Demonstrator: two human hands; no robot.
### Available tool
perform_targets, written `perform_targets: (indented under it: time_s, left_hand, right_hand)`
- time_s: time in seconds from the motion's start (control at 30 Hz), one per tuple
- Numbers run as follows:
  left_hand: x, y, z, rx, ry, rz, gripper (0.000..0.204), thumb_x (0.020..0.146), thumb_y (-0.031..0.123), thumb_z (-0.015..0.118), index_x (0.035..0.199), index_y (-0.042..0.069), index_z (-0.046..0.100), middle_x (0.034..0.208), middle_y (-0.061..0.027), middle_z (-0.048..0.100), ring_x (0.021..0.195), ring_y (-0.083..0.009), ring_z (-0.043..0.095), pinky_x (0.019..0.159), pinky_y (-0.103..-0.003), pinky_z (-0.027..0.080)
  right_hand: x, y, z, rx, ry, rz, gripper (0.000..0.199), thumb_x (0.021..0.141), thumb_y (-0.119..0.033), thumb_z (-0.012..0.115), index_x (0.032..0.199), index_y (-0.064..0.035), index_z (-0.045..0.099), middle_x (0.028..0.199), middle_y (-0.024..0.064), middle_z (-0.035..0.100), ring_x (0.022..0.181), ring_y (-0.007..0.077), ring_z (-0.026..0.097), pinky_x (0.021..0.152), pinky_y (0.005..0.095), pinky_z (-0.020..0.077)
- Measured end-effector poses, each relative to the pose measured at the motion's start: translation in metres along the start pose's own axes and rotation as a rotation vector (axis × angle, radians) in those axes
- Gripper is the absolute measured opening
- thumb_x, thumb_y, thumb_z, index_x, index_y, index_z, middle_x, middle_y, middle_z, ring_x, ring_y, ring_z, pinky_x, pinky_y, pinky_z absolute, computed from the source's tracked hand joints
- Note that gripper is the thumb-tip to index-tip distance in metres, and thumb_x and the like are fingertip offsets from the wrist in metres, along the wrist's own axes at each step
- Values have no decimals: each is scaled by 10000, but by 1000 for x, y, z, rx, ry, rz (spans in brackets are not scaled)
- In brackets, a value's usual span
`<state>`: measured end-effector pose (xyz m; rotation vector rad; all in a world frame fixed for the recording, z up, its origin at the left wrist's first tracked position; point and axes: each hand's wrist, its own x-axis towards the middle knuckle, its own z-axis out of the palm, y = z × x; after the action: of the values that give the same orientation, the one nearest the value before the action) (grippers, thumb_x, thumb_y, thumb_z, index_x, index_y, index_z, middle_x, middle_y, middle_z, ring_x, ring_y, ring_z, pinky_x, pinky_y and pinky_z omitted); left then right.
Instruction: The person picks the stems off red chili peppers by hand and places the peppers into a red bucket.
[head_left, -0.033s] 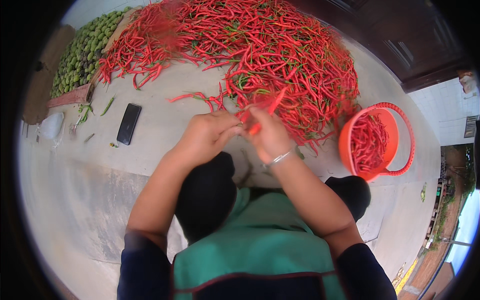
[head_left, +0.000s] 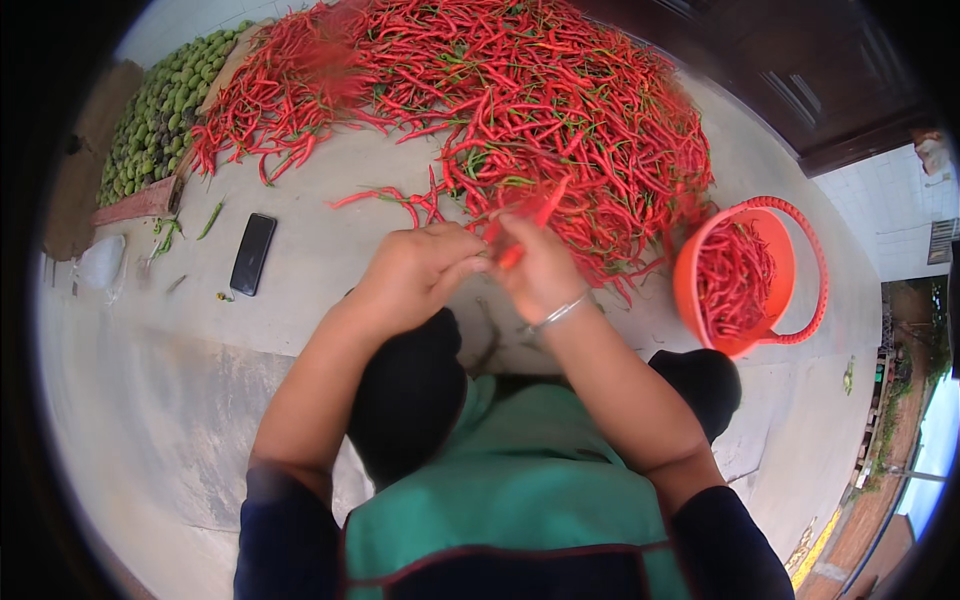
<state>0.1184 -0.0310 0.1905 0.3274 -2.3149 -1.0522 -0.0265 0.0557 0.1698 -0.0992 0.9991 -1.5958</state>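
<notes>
My right hand [head_left: 537, 268], with a silver bracelet at the wrist, is closed round red chili peppers [head_left: 549, 203]. One pepper sticks out above the fingers, and a red end shows below them. My left hand [head_left: 418, 272] meets it at the fingertips, its fingers pinched together; whatever lies between them is hidden. Just beyond both hands spreads a large heap of red chili peppers [head_left: 560, 110] with green stems. A few loose chili peppers [head_left: 392, 196] lie on the floor at the heap's near left edge.
An orange-red basket [head_left: 686, 282] with chili peppers inside stands at the right, its handle up. On the left floor lie a black phone [head_left: 253, 254], a green pepper [head_left: 211, 220] and a clear plastic bag [head_left: 100, 260]. Green round fruits [head_left: 165, 115] are piled at the far left behind a board.
The whole view has shifted very slightly. Both hands stay together in the same pose.
</notes>
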Motion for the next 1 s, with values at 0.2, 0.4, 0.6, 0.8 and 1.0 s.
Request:
perform_targets:
  time_s: [0.2, 0.4, 0.6, 0.8, 1.0]
  left_hand:
    - [34, 14, 40, -160, -162, -340, 167, 857, 163, 515, 801, 10, 551, 676, -64, 520, 630, -163, 480, 614, -282, 409]
    - [5, 12, 166, -244, -507, -466, 305, 861, 314, 539, 820, 15, 582, 756, -94, 605, 772, -208, 577, 730, -328, 440]
    - [-49, -54, 201, 395, -531, -782, 357, 779, 393, 633, 864, 46, 620, 851, -125, 645, 829, -302, 615, 737, -398, 486]
    - [-95, -89, 214, 571, -652, -803, 368, 729, 407, 673, 883, 76, 635, 831, -111, 645, 776, -257, 624, 695, -368, 495]
    - [-47, -62, 118, -640, -73, -1308, 213, 855, 282, 595, 960, 97, 614, 894, -29, 638, 815, -144, 625, 680, -287, 493]
  right_hand:
    - [-33, -86, -118, 82, 159, -159, 170, 891, -168, 464, 929, -24, 546, 882, 96, 609, 807, 222, 613, 699, 302, 530]
    - [-66, -181, -252, 480, 388, -607, 315, 910, -193, 488, 1070, 77, 462, 1046, 199, 566, 1007, 301, 566, 860, 388, 512]
    - [-73, -157, -245, 382, 425, -456, 579, 922, -314, 451, 1328, 56, 269, 1346, 212, 373, 1229, 336, 409, 1040, 454, 336]
    - [-51, -96, -211, -258, 240, -255, 350, 922, -212, 480, 1204, -5, 477, 1144, 128, 558, 1009, 218, 572, 857, 329, 462]
    - [-37, -78, -188, -412, 123, -144, 230, 905, -171, 518, 1099, -56, 565, 1003, 66, 614, 866, 151, 609, 731, 264, 479]
